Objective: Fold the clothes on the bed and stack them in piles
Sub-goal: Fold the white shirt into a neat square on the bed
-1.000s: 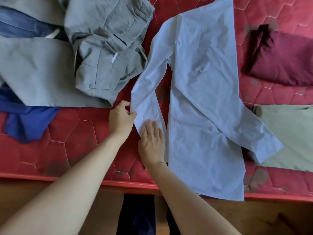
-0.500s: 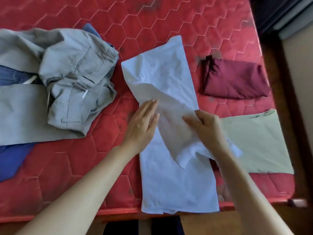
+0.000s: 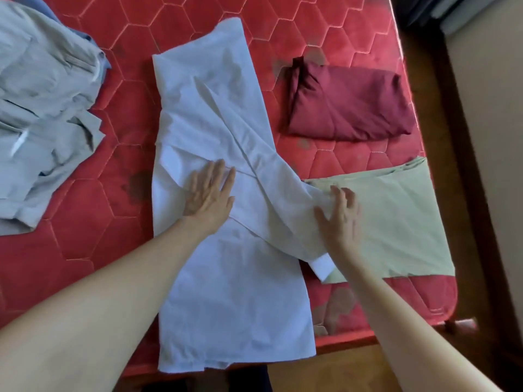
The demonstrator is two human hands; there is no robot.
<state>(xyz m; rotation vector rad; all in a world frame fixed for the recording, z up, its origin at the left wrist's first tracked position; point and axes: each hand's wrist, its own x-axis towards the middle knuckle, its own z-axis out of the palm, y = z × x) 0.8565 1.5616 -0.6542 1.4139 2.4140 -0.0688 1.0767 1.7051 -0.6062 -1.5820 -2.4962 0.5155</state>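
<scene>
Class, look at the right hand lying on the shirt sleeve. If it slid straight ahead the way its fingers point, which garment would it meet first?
Past the green cloth under its fingertips, the right hand on the white shirt would probably first meet the folded maroon garment, after bare mattress.

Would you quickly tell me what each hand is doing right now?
Left hand: open, pressing flat on the white shirt.
Right hand: open, fingers spread, resting on the shirt's sleeve.

We saw two bare forearms coming from the lower edge. No sleeve covered them up to the picture edge. The left hand and the right hand carried no ring, watch or glove that we could see.
</scene>
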